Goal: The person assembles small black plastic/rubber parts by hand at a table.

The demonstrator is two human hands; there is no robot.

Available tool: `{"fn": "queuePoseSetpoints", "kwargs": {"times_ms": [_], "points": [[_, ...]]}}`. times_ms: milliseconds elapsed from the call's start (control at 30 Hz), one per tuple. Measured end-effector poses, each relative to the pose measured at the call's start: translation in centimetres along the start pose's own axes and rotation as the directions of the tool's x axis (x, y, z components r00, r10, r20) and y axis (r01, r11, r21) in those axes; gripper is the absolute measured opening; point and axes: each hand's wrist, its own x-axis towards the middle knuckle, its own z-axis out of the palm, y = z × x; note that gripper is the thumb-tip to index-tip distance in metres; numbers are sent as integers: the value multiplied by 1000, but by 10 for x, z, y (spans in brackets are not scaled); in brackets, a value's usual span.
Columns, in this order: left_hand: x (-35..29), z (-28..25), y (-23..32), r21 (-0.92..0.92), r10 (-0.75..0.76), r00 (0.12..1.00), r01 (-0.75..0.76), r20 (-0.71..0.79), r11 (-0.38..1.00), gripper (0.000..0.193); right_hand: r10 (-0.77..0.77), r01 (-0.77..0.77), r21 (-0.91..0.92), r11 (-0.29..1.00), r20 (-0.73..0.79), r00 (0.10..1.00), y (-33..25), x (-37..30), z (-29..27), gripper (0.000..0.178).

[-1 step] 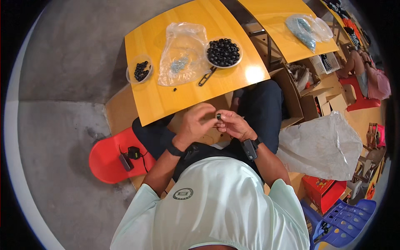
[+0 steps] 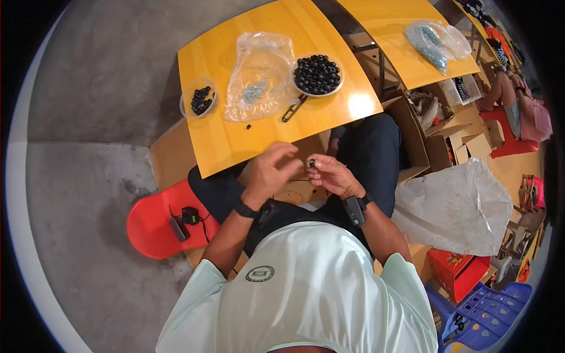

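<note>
In front of the table edge, over my lap, my right hand (image 2: pixel 332 177) pinches a small dark round piece (image 2: pixel 312 163) between thumb and fingertips. It resembles the black beads, though its details are too small to tell. Just left of it is my left hand (image 2: pixel 271 172), its fingers apart and a little blurred, with nothing visible in them. A round bowl of black beads (image 2: pixel 318 75) stands on the yellow table (image 2: pixel 235 144). Further left, a clear tub (image 2: pixel 200 97) holds fewer black pieces. Between them, small silvery-blue parts (image 2: pixel 255 92) lie on a clear plastic bag (image 2: pixel 262 53).
A black flat tool (image 2: pixel 293 109) and one small black piece (image 2: pixel 248 126) lie near the table's front edge. Right of my legs are cardboard boxes (image 2: pixel 412 141) and a white sack (image 2: pixel 453 206). A red stool (image 2: pixel 153 220) stands at left; another person (image 2: pixel 532 117) sits far right.
My left hand has drawn away to the left and slightly up from my right hand, so the gap between them is wider. The right hand keeps its pinch on the small piece.
</note>
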Motion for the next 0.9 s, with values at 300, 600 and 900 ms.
{"fn": "queuePoseSetpoints", "kwargs": {"times_ms": [300, 600, 900], "points": [[42, -65, -100, 604, -46, 971, 182, -233, 776, 15, -42, 41, 26, 999, 61, 997, -9, 1, -7, 19], [45, -57, -102, 572, -57, 973, 177, -222, 801, 13, -60, 59, 19, 998, 79, 995, -9, 1, -9, 21], [7, 13, -13, -509, -391, 907, 414, 159, 754, 12, -78, 79, -5, 997, 82, 994, -7, 0, -6, 24]]}}
